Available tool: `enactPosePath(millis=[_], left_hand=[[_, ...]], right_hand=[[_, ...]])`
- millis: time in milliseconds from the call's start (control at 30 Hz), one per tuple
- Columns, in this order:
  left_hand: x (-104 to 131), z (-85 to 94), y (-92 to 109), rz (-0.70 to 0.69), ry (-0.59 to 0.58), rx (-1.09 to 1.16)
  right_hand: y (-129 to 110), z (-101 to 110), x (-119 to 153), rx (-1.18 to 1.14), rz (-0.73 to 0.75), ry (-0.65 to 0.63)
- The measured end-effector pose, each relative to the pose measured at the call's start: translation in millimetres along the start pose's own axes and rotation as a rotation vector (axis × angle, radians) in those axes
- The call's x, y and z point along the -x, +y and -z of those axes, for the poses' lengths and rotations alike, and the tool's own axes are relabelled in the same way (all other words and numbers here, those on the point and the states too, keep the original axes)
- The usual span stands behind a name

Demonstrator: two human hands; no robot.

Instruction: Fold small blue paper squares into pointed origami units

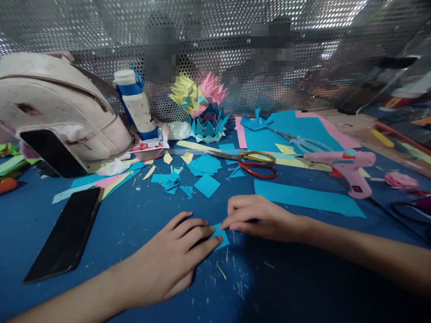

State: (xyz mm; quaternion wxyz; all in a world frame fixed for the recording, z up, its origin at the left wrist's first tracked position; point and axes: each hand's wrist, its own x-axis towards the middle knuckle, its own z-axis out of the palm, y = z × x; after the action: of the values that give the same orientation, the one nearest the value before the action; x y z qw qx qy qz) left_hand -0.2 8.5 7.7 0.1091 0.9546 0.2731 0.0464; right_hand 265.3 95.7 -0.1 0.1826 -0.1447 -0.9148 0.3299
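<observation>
A small piece of blue paper (222, 241) lies on the table in front of me, partly hidden under my fingers. My left hand (182, 251) rests on it palm down, fingers stretched out and slightly apart, fingertips pressing its left side and middle. From the right, my right hand (254, 216) touches the paper's upper edge with index finger and thumb, its other fingers curled in. Just beyond are a blue paper square (207, 185), a stack of similar squares (204, 165) and several folded blue pieces (171, 180). A long blue strip (306, 198) lies beyond my right forearm.
Scissors (257, 165), pliers (308, 146) and a pink glue gun (343, 163) lie beyond my hands. Folded paper flowers (208, 121) stand near the perforated metal panel (215, 40). On the left are phones (65, 237), a bottle (138, 107) and a white backpack (50, 98).
</observation>
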Motion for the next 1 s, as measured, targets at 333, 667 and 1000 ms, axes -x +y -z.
enactPosePath(millis=[333, 667, 1000], left_hand=[[0, -3.9, -3, 0.011, -0.041, 0.007], [-2, -5.4, -2, 0.005, -0.012, -0.026], [-1, -4.2, -1, 0.017, -0.020, -0.047]], right_hand=[[-4, 1, 10, 0.212, 0.097, -0.024], [-6, -5, 14, 0.408, 0.125, 0.011], [-5, 4, 11, 0.350, 0.304, -0.072]])
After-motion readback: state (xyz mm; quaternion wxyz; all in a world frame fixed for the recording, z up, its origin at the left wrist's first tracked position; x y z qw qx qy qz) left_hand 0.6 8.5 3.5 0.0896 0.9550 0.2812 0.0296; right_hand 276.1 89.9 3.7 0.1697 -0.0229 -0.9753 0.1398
